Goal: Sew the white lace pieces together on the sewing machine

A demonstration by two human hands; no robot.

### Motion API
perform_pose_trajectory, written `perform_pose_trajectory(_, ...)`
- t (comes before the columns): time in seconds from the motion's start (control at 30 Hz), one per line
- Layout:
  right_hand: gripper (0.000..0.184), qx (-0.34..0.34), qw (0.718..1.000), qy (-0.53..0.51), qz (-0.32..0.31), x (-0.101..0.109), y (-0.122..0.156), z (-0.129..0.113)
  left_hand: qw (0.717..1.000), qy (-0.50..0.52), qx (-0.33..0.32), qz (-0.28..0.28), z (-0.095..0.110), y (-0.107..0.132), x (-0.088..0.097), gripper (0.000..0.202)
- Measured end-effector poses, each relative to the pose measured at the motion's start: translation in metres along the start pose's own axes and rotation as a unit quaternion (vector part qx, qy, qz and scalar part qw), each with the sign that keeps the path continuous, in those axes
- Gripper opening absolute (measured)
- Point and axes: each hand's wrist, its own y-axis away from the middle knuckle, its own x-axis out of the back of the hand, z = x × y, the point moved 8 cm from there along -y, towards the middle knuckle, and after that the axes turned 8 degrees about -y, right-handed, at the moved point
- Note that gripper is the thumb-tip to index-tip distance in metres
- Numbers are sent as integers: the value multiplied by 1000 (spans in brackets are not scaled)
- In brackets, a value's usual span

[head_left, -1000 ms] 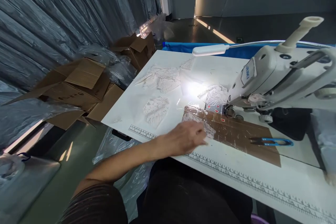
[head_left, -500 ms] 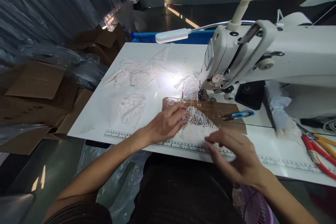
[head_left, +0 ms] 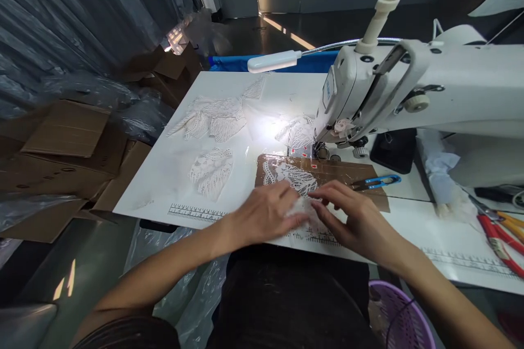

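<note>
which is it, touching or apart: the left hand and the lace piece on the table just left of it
Apart: the head view shows a strip of white tabletop between the left hand and the lace piece.

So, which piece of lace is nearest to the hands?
The lace on the brown sheet, by the left hand and right hand. The other pieces lie beyond this sheet or to its left.

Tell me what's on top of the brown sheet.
White lace lies on the brown sheet, and blue snips rest partly on it. The left hand and right hand hide part of the sheet; what's beneath them cannot be seen.
</note>
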Motion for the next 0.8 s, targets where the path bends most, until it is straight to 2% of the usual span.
perform_pose_trajectory(0.07, 26, 34, 999, -1, 30, 3, -14, 2, 997, -2, -73, -27, 25, 2, -7, 26)
perform_pose_trajectory(0.13, 28, 63, 997, 27, 24, -2, -25, 5, 990, 1, -132, -51, 30, 5, -7, 22)
perform_pose_trajectory(0.2, 28, 59, 995, 81, -6, -10, -29, 14, 986, 18, -152, -67, 14, 7, -1, 21)
perform_pose_trajectory(0.27, 27, 30, 993, 113, -27, -10, -28, 25, 989, 34, -126, -66, -17, 8, 12, 21)
perform_pose_trajectory(0.37, 28, -7, 996, 88, 18, 12, -20, 35, 995, 51, -62, -58, -58, 6, 32, 24)
perform_pose_trajectory(0.43, 27, -25, 995, 77, 65, 28, -16, 38, 996, 73, -39, -31, -70, -1, 42, 26)
perform_pose_trajectory(0.5, 26, -38, 992, 78, 88, 36, -15, 40, 994, 96, -43, -16, -68, -15, 44, 25)
perform_pose_trajectory(0.57, 26, -35, 994, 69, 82, 34, -16, 40, 989, 122, -76, -32, -59, -32, 34, 22)
perform_pose_trajectory(0.7, 25, -23, 996, 50, 71, 26, -15, 40, 968, 175, -143, -105, -45, -56, -2, 22)
perform_pose_trajectory(0.8, 25, -30, 996, 41, 78, 25, -10, 43, 965, 192, -155, -85, -45, -63, -15, 13)
